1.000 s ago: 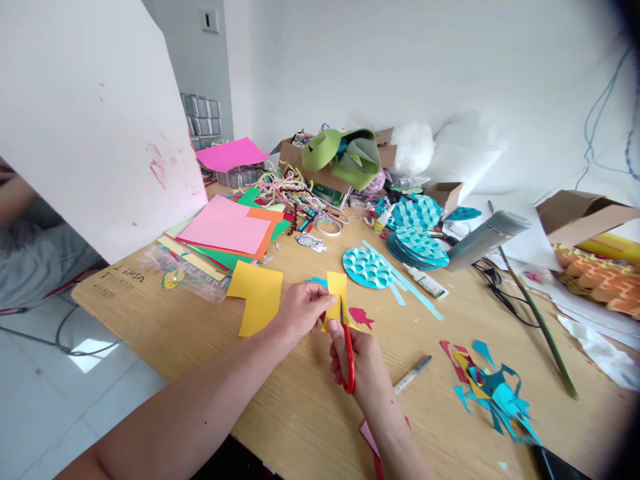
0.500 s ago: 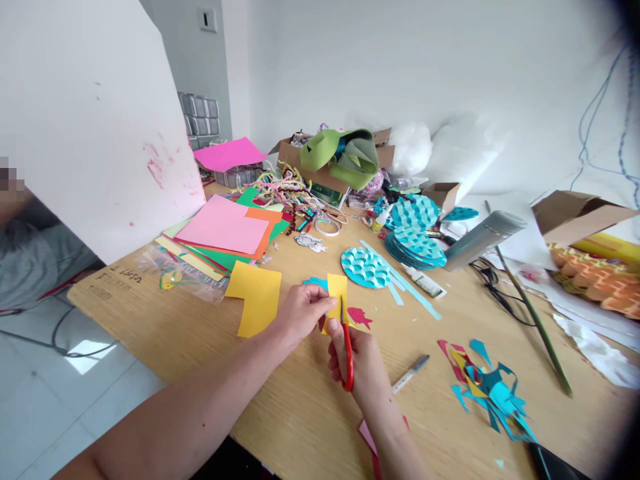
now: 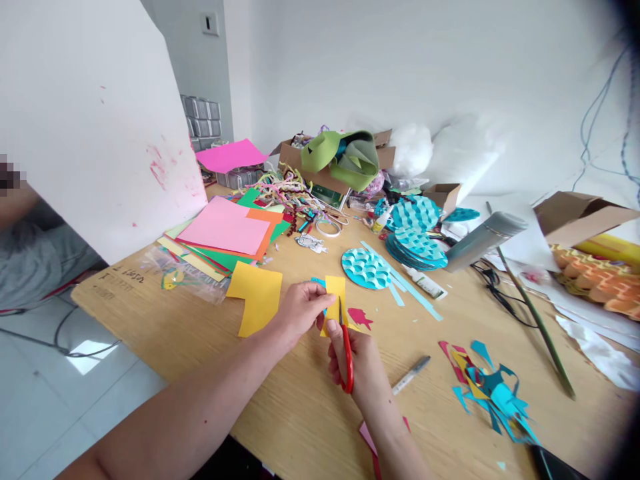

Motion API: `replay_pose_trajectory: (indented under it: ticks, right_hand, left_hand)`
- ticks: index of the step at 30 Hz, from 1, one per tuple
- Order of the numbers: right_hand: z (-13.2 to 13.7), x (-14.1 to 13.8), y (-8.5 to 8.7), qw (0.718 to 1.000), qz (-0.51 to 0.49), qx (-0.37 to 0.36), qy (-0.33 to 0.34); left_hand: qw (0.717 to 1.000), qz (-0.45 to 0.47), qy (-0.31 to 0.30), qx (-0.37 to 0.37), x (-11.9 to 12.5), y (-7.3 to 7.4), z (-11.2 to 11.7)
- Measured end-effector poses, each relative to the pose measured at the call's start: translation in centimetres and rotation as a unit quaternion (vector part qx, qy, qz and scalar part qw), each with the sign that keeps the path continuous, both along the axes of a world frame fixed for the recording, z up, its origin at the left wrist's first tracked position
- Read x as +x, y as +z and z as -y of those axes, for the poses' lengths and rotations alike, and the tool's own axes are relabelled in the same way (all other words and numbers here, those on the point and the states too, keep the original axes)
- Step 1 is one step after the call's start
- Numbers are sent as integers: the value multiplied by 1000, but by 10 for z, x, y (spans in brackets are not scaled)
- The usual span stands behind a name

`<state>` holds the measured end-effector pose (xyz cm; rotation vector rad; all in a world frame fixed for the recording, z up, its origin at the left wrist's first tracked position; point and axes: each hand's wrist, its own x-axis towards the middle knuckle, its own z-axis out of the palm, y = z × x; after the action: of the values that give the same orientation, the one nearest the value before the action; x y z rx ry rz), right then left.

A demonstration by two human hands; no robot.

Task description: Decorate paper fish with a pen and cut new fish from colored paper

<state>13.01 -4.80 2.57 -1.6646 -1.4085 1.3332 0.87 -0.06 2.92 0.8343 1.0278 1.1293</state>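
Head view of paper cutting at a counter [image 3: 295,420]. The left hand [image 3: 300,310] pinches the left edge of a yellow slip [image 3: 335,292] between thumb and fingers and holds it upright, just above the counter near its middle. The right hand [image 3: 363,363] is clenched through the red loops of the scissors [image 3: 347,352]. Their blades point up and away from the person, and they meet the slip at its lower edge, right of centre. How far the blades are parted cannot be told.

Positions relative to the slip:
- Just left of it, flat on the counter, lies a larger yellow sheet [image 3: 256,297] with a notch cut from one corner.
- Just right of it lies a red fish [image 3: 361,317].
- A blue scrap [image 3: 317,282] shows behind its upper left corner.
- Beyond it and to the right lie a teal disc [image 3: 367,268], teal strips [image 3: 417,297] and a glue tube [image 3: 425,282].
- To the right and nearer the person lies a marker [image 3: 411,375].
- Further right is a heap of offcuts [image 3: 493,390].
- Beyond it and to the left lies a stack of coloured sheets [image 3: 225,235].
- Well to the left a white board [image 3: 95,127] stands at the counter's edge, with another person's grey sleeve [image 3: 30,260] behind it.
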Motion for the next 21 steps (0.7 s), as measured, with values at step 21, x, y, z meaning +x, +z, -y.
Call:
replay_pose_trajectory:
  ticks: [21]
  right_hand:
    - [-4, 3, -8, 1000, 1, 26, 16]
  left_hand:
    - [999, -45, -3, 18, 3, -5, 0]
